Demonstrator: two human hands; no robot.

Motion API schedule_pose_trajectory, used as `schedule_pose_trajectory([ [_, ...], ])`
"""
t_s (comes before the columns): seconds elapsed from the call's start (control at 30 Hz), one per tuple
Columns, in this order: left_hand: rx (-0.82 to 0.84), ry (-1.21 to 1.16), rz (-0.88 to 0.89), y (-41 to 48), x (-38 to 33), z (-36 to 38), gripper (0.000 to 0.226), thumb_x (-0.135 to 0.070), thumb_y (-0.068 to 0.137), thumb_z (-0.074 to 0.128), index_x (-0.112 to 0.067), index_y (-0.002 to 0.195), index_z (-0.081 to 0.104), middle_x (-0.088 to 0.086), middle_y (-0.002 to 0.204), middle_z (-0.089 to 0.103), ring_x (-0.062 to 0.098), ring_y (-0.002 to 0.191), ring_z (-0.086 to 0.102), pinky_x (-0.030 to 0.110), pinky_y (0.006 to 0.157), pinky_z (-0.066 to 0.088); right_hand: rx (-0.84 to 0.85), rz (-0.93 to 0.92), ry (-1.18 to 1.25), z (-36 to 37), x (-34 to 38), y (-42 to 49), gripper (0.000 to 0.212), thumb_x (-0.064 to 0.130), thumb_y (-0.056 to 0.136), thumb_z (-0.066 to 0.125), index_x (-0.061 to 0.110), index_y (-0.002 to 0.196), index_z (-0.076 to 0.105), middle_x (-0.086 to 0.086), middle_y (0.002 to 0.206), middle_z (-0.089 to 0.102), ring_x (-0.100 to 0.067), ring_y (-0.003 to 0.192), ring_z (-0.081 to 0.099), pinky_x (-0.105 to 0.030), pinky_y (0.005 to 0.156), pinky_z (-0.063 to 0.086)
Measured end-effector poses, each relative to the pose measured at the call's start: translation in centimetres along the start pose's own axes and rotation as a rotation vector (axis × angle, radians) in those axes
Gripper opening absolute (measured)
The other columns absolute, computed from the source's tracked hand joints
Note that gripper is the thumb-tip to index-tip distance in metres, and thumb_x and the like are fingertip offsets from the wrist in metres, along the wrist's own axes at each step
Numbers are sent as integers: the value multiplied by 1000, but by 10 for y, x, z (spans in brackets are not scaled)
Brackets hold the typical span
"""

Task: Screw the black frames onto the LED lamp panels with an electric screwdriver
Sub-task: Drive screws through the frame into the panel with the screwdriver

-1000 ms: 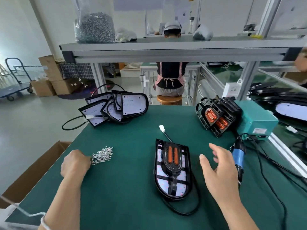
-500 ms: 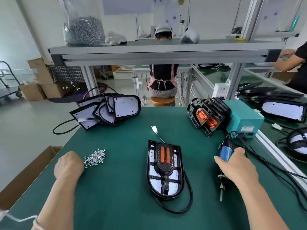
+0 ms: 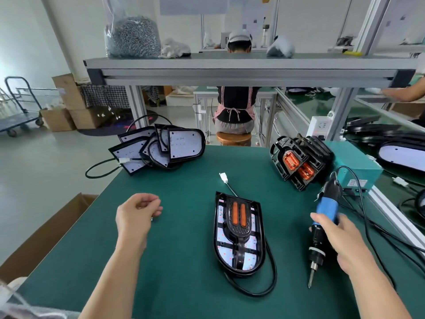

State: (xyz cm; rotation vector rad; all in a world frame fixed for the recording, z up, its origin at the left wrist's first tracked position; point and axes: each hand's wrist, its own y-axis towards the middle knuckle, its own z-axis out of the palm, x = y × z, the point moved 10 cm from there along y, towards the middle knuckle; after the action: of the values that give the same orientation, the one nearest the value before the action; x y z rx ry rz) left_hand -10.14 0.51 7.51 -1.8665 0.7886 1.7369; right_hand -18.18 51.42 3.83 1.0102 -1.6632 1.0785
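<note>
Your left hand (image 3: 135, 215) had come in from the left edge of the table (image 3: 184, 272) toward the middle, and your right hand (image 3: 342, 242) had raised the electric screwdriver (image 3: 325, 209) off the table. The left fingers (image 3: 149, 203) were curled under with the knuckles up; a small glint of metal showed beneath them, but you could not tell whether they pinched a screw. The right fingers were wrapped round the screwdriver where its blue grip meets the black body, with the bit pointing down just above the table, right of the lamp and clear of it. The LED lamp panel (image 3: 226, 252) lay flat in the middle of the table between your hands, with the black frame (image 3: 239, 230) seated on top of it and its black cable (image 3: 271, 279) looping round the near end. Its white connector (image 3: 223, 177) lay beyond the far end. More LED panels (image 3: 181, 146) were piled at the back left corner, and more black frames (image 3: 299, 162) leaned against a teal box (image 3: 354, 162) at the back right.
</note>
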Motion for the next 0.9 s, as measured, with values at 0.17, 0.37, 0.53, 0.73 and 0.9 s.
schedule_pose_trajectory([
  [0.17,179,-398,-161,-22,6,39,13,10,85,70,-2,86,72,7,78,72,14,67,72,15,64,57,38,-140,219,11,13,-10,26,38,96,64,18,110,54,-7,72,66,-18,52,61,-36,60,47],
  [0.37,360,-572,-278,-54,0,76,21,17,88,58,2,95,71,11,82,74,16,76,74,16,68,58,115,-69,761,26,22,-20,34,46,100,53,14,104,62,-3,76,69,-16,54,59,-21,46,49],
  [0.53,397,-556,-308,-74,-8,90,12,13,85,65,6,93,71,15,88,75,17,82,76,16,69,58,253,-78,942,43,47,-33,29,42,94,61,14,97,60,-6,73,64,-15,54,58,-19,46,46],
  [0.73,443,-551,-245,-99,-32,103,9,-5,73,76,-1,81,75,10,79,74,14,70,72,16,63,56,430,-201,1049,68,101,-52,34,35,93,58,16,122,63,4,74,54,-9,58,49,-19,51,39],
  [0.9,520,-382,-208,-122,-30,114,4,1,87,72,-1,89,75,14,77,73,17,65,70,18,58,54,352,-196,998,78,125,-65,30,27,80,71,18,108,61,4,76,57,-8,63,52,-16,51,40],
])
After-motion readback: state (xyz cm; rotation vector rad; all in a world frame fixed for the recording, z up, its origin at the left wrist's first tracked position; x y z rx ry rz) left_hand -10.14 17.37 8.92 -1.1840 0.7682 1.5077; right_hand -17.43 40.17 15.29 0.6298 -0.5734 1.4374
